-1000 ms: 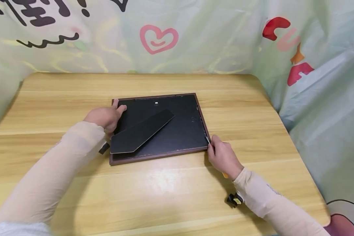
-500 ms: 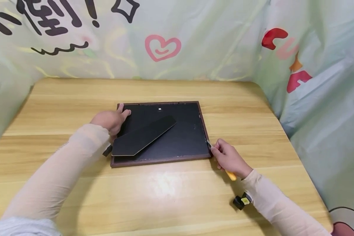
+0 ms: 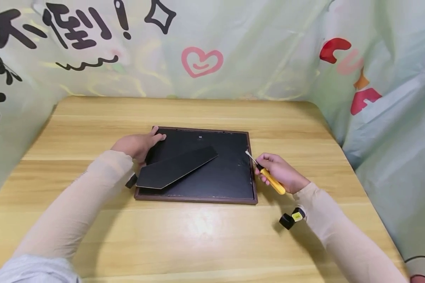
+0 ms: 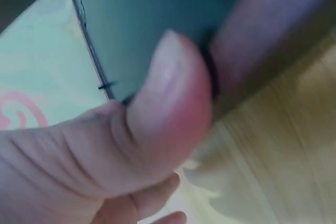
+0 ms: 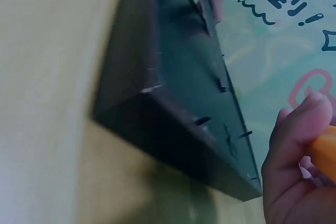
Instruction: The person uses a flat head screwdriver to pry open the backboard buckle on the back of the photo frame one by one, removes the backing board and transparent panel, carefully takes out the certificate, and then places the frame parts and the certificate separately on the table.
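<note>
A dark brown picture frame (image 3: 198, 202) lies back side up on the table. Its black backing board (image 3: 230, 173) carries an easel stand (image 3: 177, 167) that slants across it. My left hand (image 3: 136, 145) grips the frame's left side near the far corner; the left wrist view has the thumb (image 4: 173, 87) close up against it. In my right hand (image 3: 278, 171) is a screwdriver (image 3: 273, 182) with a yellow handle, its metal tip over the frame's right edge. Whether the tip touches cannot be told. Small dark metal tabs (image 5: 202, 120) stick out along the inner rim in the right wrist view.
The wooden table (image 3: 198, 243) extends around the frame on every side. A printed cloth curtain (image 3: 269, 47) hangs along the back and sides. Black wrist gear (image 3: 292, 218) sits by the right wrist, just above the tabletop.
The screwdriver has moved away from me along the right edge, and more of its handle shows. The frame has turned slightly clockwise. My left hand keeps its hold on the left side.
</note>
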Tool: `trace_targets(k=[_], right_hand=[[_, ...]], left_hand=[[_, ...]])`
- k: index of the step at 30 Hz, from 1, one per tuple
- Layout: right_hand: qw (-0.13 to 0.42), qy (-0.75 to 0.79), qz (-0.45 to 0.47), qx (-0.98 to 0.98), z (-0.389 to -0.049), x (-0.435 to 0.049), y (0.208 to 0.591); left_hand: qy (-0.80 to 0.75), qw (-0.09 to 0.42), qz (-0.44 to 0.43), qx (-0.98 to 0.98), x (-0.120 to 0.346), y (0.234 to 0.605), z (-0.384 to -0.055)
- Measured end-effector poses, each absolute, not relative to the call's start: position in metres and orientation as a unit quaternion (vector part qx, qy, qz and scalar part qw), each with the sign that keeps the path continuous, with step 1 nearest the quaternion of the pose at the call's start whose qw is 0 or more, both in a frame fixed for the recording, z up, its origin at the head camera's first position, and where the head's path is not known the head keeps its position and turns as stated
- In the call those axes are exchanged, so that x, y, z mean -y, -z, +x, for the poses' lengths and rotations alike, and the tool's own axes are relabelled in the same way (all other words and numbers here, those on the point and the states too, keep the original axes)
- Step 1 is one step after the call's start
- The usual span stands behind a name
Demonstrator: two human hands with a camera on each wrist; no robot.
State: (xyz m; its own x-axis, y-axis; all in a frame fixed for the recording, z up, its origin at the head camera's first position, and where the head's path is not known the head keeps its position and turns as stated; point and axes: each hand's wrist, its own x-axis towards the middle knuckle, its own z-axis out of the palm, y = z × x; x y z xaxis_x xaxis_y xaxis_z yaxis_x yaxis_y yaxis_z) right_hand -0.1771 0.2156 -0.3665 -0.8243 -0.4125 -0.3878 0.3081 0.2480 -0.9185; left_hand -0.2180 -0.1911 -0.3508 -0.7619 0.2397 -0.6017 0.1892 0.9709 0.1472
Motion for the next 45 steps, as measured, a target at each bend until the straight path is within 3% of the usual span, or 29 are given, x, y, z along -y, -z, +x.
trace_targets(k=[13,30,45], right_hand=[[0.298,0.666,0.006,-0.684,-0.202,-0.200,0.372],[0.291,0.629,0.011,-0.721,-0.231,-0.181,0.393],[0.278,0.606,0.004,-0.745,-0.235,-0.183,0.395]], left_hand=[[-0.153,0.300,0.258,-0.905,0.175,0.372,-0.260],[-0.161,0.296,0.202,-0.920,0.166,0.376,-0.247],[-0.169,0.285,0.189,-0.924,0.160,0.377,-0.240]])
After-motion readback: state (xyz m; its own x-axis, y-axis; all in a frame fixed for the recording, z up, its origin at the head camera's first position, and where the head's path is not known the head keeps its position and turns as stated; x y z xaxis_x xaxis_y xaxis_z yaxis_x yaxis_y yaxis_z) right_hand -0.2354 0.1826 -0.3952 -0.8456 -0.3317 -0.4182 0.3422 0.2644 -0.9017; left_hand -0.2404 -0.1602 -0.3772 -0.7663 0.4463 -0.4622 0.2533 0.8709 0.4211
